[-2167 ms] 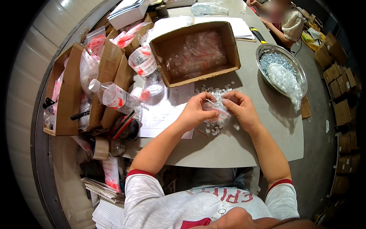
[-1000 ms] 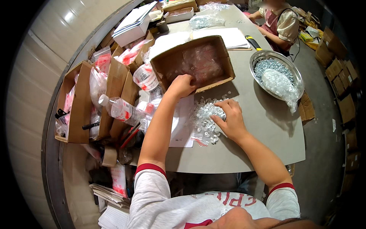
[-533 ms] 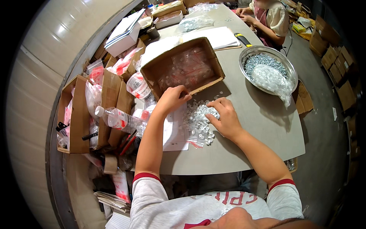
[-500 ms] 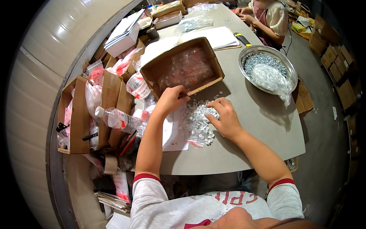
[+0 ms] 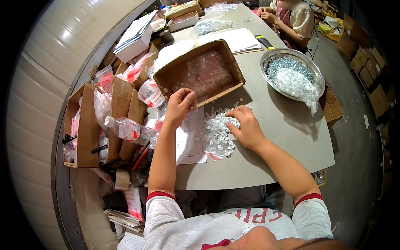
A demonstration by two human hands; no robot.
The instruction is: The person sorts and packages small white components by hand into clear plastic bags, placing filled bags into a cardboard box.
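Note:
My left hand [image 5: 180, 106] is raised at the near left edge of an open cardboard box [image 5: 228, 91]. Its fingers are pinched together; whatever may be between them cannot be made out. Inside the box lie clear zip bags [image 5: 207, 75] with red strips and small white pieces. My right hand [image 5: 246, 128] rests at the right side of a pile of small white plastic caps [image 5: 217, 125], thumb apart from the curved fingers. A clear bag with a red strip [image 5: 215, 155] lies under the pile's near end, beside a printed paper sheet [image 5: 189, 143].
A steel bowl [image 5: 263, 68] at right holds metal screws and a clear bag of white pieces. Plastic bottles [image 5: 129, 130] and cardboard boxes [image 5: 89, 125] crowd the left edge. A yellow-black handled tool [image 5: 264, 42] lies beyond, near papers. Another person [image 5: 291, 25] sits at the far right.
My left hand has shifted left and slightly up, away from the cap pile, along the box's near edge. My right hand has stayed nearly in place at the pile.

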